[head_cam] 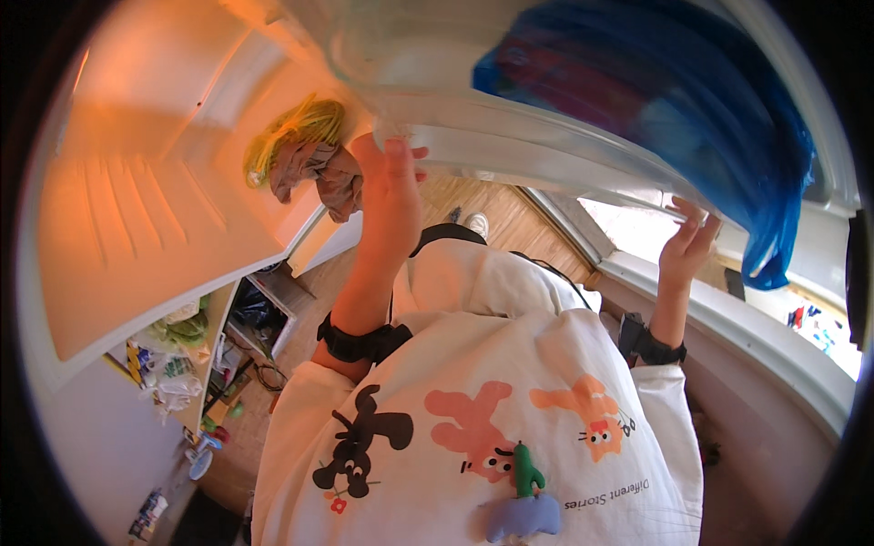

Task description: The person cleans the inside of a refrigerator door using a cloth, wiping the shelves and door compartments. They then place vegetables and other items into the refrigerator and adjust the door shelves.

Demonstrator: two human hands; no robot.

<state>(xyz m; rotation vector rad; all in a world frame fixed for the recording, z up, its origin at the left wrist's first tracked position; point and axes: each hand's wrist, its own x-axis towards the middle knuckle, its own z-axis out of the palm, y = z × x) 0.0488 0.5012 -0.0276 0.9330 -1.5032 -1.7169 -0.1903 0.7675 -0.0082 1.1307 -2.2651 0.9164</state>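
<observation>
A translucent plastic drawer or bin (532, 147) spans the top of the view, tilted across it. My left hand (392, 181) grips its near left end, thumb up and fingertips showing beyond. At its right part, my right hand (689, 246) has its fingers on the lower rim. A blue plastic bag (655, 89) with reddish contents lies in or against the drawer, its handles hanging near my right hand. Just left of my left hand, a yellow mesh net (300, 133) and a crumpled brownish plastic bag (317, 170) rest against a smooth, orange-lit refrigerator-like interior (136, 232).
A shelf with green vegetables (181, 327) and plastic bags (177, 382) stands at lower left. Beside it are a dark-lined box (256, 314) and a coiled cable (271, 377). A window frame (737, 327) runs along the right. Wooden floor (495, 211) and a shoe (476, 224) show beneath.
</observation>
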